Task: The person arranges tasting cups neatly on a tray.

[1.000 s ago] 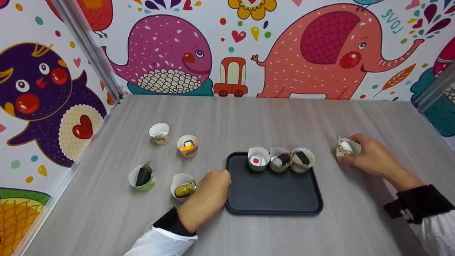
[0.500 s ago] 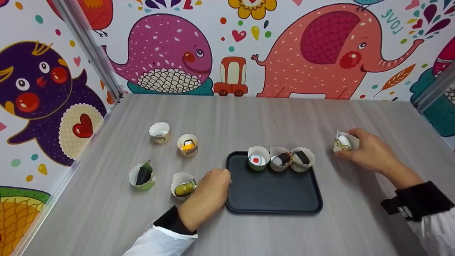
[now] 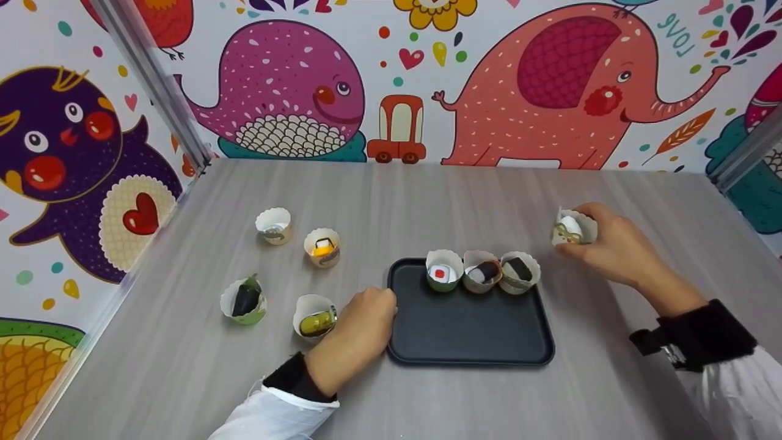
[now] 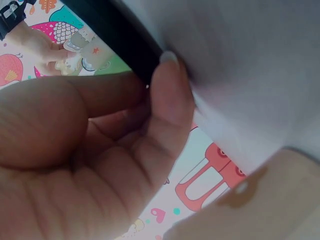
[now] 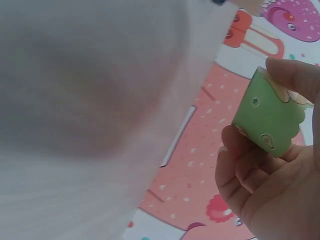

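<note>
While the left hand (image 3: 360,330) pinches the tray (image 3: 470,333) by its left edge, the right hand (image 3: 617,250) curls round a cup (image 5: 270,112) (a white thing (image 3: 569,225) sits inside) past the tray's far right corner. Squeezing too hard might bend the cup and spill its load.

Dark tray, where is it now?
In the head view, the dark tray lies just right of centre on the table, the left hand gripping its left edge.
</note>
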A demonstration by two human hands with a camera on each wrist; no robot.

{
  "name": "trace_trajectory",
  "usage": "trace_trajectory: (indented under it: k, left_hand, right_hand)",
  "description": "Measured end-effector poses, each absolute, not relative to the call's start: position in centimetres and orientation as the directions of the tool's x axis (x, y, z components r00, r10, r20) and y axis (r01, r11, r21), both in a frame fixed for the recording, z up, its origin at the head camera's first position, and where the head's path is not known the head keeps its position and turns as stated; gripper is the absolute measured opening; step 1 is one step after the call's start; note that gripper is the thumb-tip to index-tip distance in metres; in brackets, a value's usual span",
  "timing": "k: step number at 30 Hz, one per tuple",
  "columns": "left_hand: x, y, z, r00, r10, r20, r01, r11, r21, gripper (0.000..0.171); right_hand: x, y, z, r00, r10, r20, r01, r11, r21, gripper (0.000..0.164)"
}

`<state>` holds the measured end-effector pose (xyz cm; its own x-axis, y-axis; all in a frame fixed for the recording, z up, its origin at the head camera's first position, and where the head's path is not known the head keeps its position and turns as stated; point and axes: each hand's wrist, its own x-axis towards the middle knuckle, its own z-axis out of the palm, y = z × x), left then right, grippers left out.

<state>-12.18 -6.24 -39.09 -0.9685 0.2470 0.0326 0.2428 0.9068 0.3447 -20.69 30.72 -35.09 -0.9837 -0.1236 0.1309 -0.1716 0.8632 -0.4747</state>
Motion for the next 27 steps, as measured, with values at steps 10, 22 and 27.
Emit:
trace_trajectory:
  k: [10, 22, 27]
  left_hand:
    - [-12.2, -6.3, -39.1, -0.964, 0.262, 0.051, 0.263, 0.900, 0.348, 0.013]
    - [-12.2, -6.2, -39.1, -0.964, 0.263, 0.024, 0.254, 0.900, 0.354, 0.014]
    - [-12.3, -6.3, -39.0, -0.967, 0.254, 0.021, 0.245, 0.904, 0.349, 0.014]
  right_hand:
    - [-20.9, 27.4, -33.5, -0.968, -0.157, 0.196, -0.237, 0.831, -0.503, 0.062]
    - [-21.1, 23.9, -33.4, -0.960, -0.176, 0.219, -0.271, 0.787, -0.555, 0.060]
    - [-21.2, 22.1, -33.2, -0.954, -0.199, 0.223, -0.293, 0.775, -0.561, 0.060]
